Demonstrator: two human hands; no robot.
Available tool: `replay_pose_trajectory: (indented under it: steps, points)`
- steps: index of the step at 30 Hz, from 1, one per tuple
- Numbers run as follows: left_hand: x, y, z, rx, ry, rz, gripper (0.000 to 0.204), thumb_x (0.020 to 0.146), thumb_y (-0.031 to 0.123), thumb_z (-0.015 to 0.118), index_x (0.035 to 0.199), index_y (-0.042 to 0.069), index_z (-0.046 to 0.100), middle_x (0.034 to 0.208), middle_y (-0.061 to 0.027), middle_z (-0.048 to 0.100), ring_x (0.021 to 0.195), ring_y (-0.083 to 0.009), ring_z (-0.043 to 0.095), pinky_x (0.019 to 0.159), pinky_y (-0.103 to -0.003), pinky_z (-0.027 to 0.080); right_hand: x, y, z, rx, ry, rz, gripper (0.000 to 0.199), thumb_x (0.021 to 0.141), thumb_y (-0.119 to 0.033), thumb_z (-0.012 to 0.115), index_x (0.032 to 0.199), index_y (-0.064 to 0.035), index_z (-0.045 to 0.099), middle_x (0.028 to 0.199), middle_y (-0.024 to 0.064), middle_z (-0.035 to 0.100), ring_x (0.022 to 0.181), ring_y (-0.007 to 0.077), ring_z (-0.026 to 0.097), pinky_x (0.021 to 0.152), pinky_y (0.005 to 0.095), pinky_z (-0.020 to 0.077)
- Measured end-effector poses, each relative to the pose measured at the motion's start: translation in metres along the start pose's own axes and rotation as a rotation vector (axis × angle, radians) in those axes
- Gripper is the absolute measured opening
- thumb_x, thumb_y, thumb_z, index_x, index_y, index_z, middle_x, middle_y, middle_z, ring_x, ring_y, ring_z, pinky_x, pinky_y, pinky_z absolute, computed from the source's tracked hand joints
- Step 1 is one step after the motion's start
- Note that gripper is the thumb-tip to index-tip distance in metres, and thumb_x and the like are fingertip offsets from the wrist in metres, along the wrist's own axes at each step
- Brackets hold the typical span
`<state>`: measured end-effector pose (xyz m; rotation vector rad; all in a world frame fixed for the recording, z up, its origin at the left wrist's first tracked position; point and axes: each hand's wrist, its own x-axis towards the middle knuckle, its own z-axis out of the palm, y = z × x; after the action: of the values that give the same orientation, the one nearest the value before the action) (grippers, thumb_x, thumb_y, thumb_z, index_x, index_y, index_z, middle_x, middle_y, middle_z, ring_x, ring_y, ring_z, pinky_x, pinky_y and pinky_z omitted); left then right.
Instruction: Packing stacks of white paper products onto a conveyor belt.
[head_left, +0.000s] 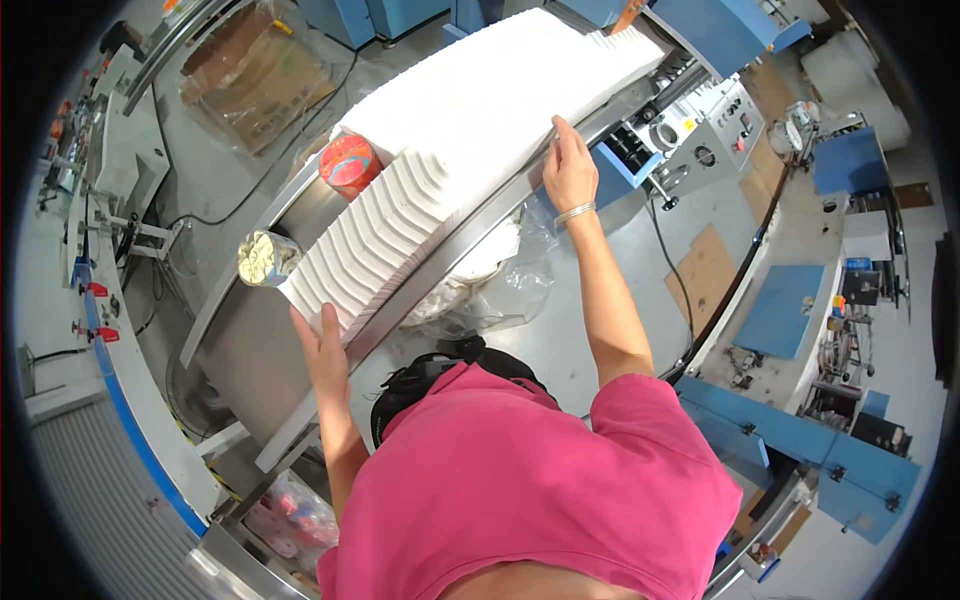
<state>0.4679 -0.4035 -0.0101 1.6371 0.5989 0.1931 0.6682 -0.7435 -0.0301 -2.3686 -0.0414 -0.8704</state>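
A long row of thin white sheets (480, 90), probably paper, leans along a metal trough (235, 340). Its near-left part (370, 240) is fanned into wavy, overlapping bundles. My left hand (324, 355) lies against the near-left end of the row, thumb and fingers stretched apart. Along the row's right side my right hand (571, 180) rests with extended fingers by the metal rail (455, 240); whether it touches the sheets I cannot tell. A red patterned round can (350, 166) stands against the row's far side. Left of the fanned bundles sits a roundish container with pale yellow contents (265, 258).
A blue machine (715, 30) with a control panel (735, 125) stands beyond the trough's right end. Plastic-wrapped cardboard (255, 85) lies on the floor at far left. Crumpled clear plastic (510, 285) is under the rail. Cables cross the floor. A curved machine bench (790, 290) runs along the right.
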Motion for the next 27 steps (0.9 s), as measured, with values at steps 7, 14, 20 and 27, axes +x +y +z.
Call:
replay_pose_trajectory:
  steps: [7, 14, 20, 27]
  points:
    - [0.000, 0.004, -0.003, -0.132, -0.040, -0.042, 0.074, 0.095, 0.031, 0.054, 0.145, -0.006, 0.013, 0.151, -0.0173, 0.019, 0.139, -0.0238, 0.020, 0.112, -0.034, 0.017, 0.006, -0.009, -0.006, -0.074, -0.116, 0.034, 0.034, 0.085, -0.006, 0.054, 0.119, -0.0100, 0.055, 0.112, 0.0133, 0.058, 0.102, 0.0356, 0.056, 0.083, 0.0418, 0.0489]
    - [-0.003, 0.012, -0.002, -0.182, -0.041, -0.044, 0.072, 0.094, 0.029, 0.056, 0.145, -0.004, 0.016, 0.148, -0.0157, 0.027, 0.135, -0.0231, 0.028, 0.110, -0.035, 0.022, 0.009, 0.006, 0.001, -0.016, -0.098, 0.136, 0.043, 0.084, -0.005, 0.052, 0.127, -0.0063, 0.049, 0.122, 0.0192, 0.053, 0.106, 0.0371, 0.055, 0.086, 0.0428, 0.0481]
    - [-0.001, 0.003, -0.003, -0.157, -0.015, -0.014, 0.068, 0.094, 0.025, 0.056, 0.144, -0.004, 0.020, 0.145, -0.0153, 0.030, 0.133, -0.0225, 0.030, 0.109, -0.034, 0.024, 0.004, 0.005, 0.000, -0.134, -0.097, 0.008, 0.043, 0.084, -0.004, 0.053, 0.127, -0.0063, 0.049, 0.119, 0.0165, 0.057, 0.103, 0.0353, 0.057, 0.084, 0.0410, 0.0494]
    - [-0.003, 0.006, -0.001, -0.148, -0.021, 0.003, 0.065, 0.094, 0.022, 0.056, 0.144, -0.003, 0.022, 0.145, -0.0141, 0.032, 0.132, -0.0219, 0.031, 0.109, -0.034, 0.024, 0.005, 0.006, -0.003, -0.251, -0.039, -0.124, 0.037, 0.081, -0.003, 0.055, 0.118, -0.0063, 0.055, 0.110, 0.0134, 0.060, 0.095, 0.0331, 0.059, 0.080, 0.0412, 0.0504]
